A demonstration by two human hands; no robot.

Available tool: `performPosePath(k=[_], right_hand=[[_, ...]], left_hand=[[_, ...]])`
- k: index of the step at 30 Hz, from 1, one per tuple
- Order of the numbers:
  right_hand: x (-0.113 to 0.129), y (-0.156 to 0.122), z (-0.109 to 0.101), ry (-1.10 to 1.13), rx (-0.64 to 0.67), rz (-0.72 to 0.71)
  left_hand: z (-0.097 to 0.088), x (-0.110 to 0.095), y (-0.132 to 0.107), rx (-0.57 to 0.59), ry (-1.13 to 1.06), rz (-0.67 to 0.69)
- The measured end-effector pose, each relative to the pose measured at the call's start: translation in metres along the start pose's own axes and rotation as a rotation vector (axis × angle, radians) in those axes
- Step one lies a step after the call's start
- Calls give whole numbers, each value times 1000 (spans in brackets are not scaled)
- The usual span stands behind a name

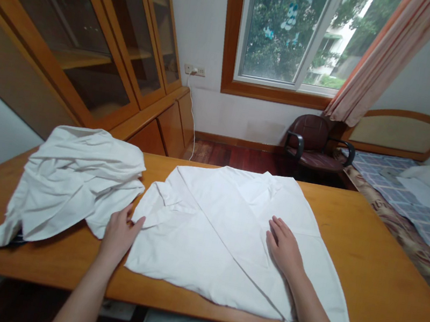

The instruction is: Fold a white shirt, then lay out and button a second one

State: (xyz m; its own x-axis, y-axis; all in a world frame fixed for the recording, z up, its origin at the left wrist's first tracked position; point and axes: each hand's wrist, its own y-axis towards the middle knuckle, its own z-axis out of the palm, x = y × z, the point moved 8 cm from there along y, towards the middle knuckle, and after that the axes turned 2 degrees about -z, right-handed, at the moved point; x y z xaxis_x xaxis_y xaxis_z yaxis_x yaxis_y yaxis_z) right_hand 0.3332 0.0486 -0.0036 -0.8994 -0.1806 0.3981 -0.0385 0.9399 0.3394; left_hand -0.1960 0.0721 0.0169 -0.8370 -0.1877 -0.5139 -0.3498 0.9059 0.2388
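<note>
A white garment, possibly a shirt or coat, lies partly folded on the wooden table, a long diagonal edge running across it. My right hand rests flat on its right part, fingers stretched out. At the left edge, by a short folded sleeve, is my left hand; its thumb touches the cloth, and the fingers look apart from the thumb. Left of that hand sits a crumpled heap of white cloth, with a dark strip showing at its lower left corner.
Behind the table on the left stands a glass-doored wooden cabinet. A brown armchair is below the window and pink curtain. On the right is a bed with a checked cover and white items on it.
</note>
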Motion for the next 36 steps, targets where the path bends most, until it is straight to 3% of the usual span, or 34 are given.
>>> performPosePath(k=[3, 6, 14, 20, 25, 30, 36], right_hand=[[-1, 0, 0, 10, 1, 6], [-1, 0, 1, 14, 0, 6], [-3, 0, 2, 21, -5, -2], [-1, 0, 1, 19, -4, -8], [0, 0, 0, 20, -2, -8], [0, 0, 0, 10, -4, -4], [-3, 0, 3, 30, -3, 0]], left_hand=[[8, 16, -4, 132, -105, -168], [14, 16, -2, 196, -106, -216], [13, -24, 3, 158, -159, 86], [-10, -76, -6, 95, 21, 317], [-15, -132, -16, 191, 143, 519], [2, -181, -37, 335, 186, 674], [30, -220, -79, 531, 80, 786]])
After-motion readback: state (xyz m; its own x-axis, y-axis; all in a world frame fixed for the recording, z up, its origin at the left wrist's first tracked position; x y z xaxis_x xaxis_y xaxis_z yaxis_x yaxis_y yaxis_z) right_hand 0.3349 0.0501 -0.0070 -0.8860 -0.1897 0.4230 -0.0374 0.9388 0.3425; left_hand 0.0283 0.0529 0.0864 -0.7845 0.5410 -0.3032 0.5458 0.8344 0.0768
